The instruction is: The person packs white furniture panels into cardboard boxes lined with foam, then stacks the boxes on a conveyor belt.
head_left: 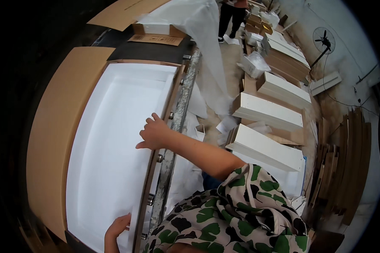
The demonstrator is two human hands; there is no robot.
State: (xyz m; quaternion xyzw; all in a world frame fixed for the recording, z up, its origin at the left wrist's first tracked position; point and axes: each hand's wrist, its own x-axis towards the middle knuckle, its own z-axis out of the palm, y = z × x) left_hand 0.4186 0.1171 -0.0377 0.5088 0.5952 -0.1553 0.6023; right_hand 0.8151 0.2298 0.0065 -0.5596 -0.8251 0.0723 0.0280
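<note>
A long cardboard box (pixel 46 139) lies open in front of me, its flap spread out to the left. White foam (pixel 101 168) lines its floor and walls. My right hand (pixel 154 134) reaches over the right-hand wall, fingers spread and thumb out, around the middle of the box's length. Nothing shows in its grasp. At the near end, my left hand (pixel 118 226) is closed at the edge of a white foam strip (pixel 134 225) along the same wall; its fingertips are partly hidden there.
A metal roller rail (pixel 185 88) runs along the box's right side. Clear plastic sheeting (pixel 204 46) drapes over it at the far end. Stacks of white boards (pixel 270 105) stand on the floor to the right. Further off are a person (pixel 232 19) and a wall fan (pixel 324 41).
</note>
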